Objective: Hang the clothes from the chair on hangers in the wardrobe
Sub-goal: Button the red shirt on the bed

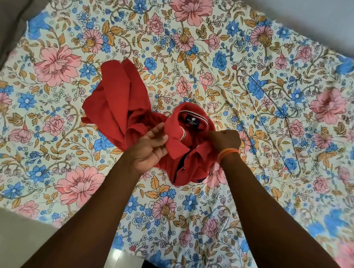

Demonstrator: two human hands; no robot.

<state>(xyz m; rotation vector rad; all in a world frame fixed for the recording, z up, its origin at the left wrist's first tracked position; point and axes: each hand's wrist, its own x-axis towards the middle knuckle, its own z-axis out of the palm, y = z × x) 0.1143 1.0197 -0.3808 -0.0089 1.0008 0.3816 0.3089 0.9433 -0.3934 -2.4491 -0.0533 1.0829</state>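
Grip, left hand: clenched on the collar edge of the red polo shirt, thumb over the fabric, apparently to keep the neck opening spread.
Grip, right hand: clenched on the opposite side of the collar, knuckles up; fingertips hidden in the cloth.
Wrist: orange band on the right arm.
Shirt: bunched on the bed, collar and dark label facing up, placket toward the viewer, body and sleeves heaped to the left.
Purpose of hold: probably opening and straightening the neck for a hanger.
Hanger: thin wire, lying flat on the bedsheet to the right, apart from the shirt, within reach.
Stage: shirt not yet on hanger; wardrobe and chair out of view.
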